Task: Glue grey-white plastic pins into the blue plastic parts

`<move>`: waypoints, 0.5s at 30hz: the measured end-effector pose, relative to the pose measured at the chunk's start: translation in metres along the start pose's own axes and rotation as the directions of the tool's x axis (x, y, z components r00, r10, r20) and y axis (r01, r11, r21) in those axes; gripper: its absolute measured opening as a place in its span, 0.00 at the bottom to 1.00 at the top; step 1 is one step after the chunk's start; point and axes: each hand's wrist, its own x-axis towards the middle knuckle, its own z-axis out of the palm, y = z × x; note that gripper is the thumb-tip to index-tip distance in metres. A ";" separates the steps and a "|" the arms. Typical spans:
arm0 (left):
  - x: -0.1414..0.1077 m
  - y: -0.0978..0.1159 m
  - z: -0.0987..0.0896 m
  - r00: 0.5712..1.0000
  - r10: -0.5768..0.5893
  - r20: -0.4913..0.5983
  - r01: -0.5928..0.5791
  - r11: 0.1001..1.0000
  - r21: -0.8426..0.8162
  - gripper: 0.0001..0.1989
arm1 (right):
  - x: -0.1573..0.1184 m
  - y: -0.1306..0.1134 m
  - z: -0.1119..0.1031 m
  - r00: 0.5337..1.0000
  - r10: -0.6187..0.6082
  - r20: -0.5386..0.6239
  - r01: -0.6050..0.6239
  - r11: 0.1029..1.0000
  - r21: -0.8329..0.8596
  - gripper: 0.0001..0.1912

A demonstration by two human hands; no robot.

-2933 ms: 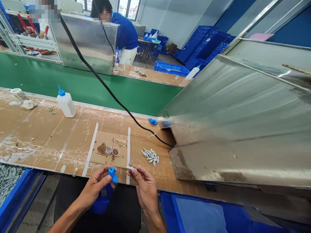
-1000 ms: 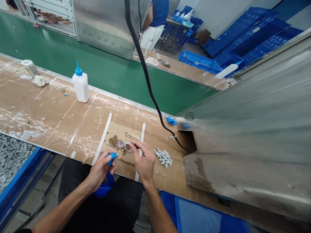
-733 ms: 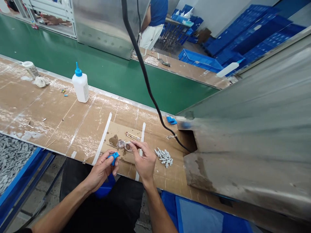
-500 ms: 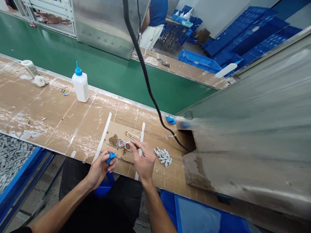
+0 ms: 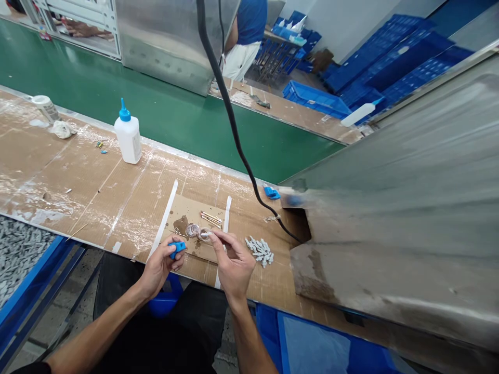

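Note:
My left hand (image 5: 158, 267) is closed round a small blue plastic part (image 5: 178, 250), held just over the table's near edge. The fingertips of my right hand (image 5: 237, 262) pinch a small pale grey piece (image 5: 207, 235), which points left over a small round clear dish (image 5: 202, 239). I cannot tell whether it touches the dish. A second clear dish (image 5: 192, 230) stands beside the first, on a cardboard sheet (image 5: 191, 205) with a wet stain. Several thin cotton swabs (image 5: 211, 218) lie behind the dishes. To the right of my right hand is a pile of small grey pieces (image 5: 260, 252).
A white squeeze bottle (image 5: 128, 137) with a blue nozzle stands at the back left. More blue parts (image 5: 272, 192) lie by a black cable (image 5: 244, 156) that hangs across the table. A metal housing (image 5: 390, 208) borders the right. Another person (image 5: 249, 26) stands beyond the green belt (image 5: 167, 111).
My right hand has turned slightly, and the pale piece at its fingertips now shows more clearly over the dish. My left hand still holds the blue part. The view has shifted slightly.

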 end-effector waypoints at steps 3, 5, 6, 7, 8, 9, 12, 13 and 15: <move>0.003 -0.006 -0.002 0.998 0.054 -0.009 -0.054 0.996 0.067 0.08 | -0.011 -0.013 -0.002 0.997 0.076 0.003 -0.076 0.992 0.103 0.04; 0.004 -0.009 -0.003 0.997 0.082 -0.004 -0.081 0.991 0.109 0.09 | -0.018 -0.021 -0.002 0.996 0.089 0.024 -0.091 0.987 0.131 0.04; 0.004 -0.010 -0.003 0.996 0.090 0.002 -0.089 0.988 0.130 0.09 | -0.021 -0.024 -0.002 0.995 0.090 0.034 -0.094 0.986 0.137 0.04; 0.004 -0.011 -0.003 0.995 0.096 0.008 -0.096 0.984 0.148 0.09 | -0.024 -0.026 -0.002 0.995 0.090 0.044 -0.095 0.985 0.141 0.04; 0.003 -0.012 -0.003 0.995 0.101 0.014 -0.102 0.981 0.164 0.09 | -0.026 -0.027 -0.002 0.995 0.087 0.053 -0.094 0.985 0.146 0.04; 0.003 -0.013 -0.003 0.994 0.105 0.020 -0.107 0.978 0.179 0.09 | -0.027 -0.027 -0.002 0.994 0.086 0.062 -0.094 0.984 0.150 0.04; 0.002 -0.013 -0.001 0.993 0.111 0.037 -0.117 0.970 0.211 0.09 | -0.030 -0.025 -0.001 0.993 0.085 0.079 -0.097 0.983 0.155 0.05; 0.002 -0.013 0.000 0.993 0.115 0.041 -0.121 0.968 0.218 0.09 | -0.030 -0.024 -0.001 0.993 0.083 0.080 -0.095 0.984 0.152 0.05; 0.001 -0.012 0.002 0.991 0.125 0.042 -0.131 0.965 0.229 0.09 | -0.030 -0.023 0.000 0.993 0.077 0.084 -0.089 0.985 0.146 0.05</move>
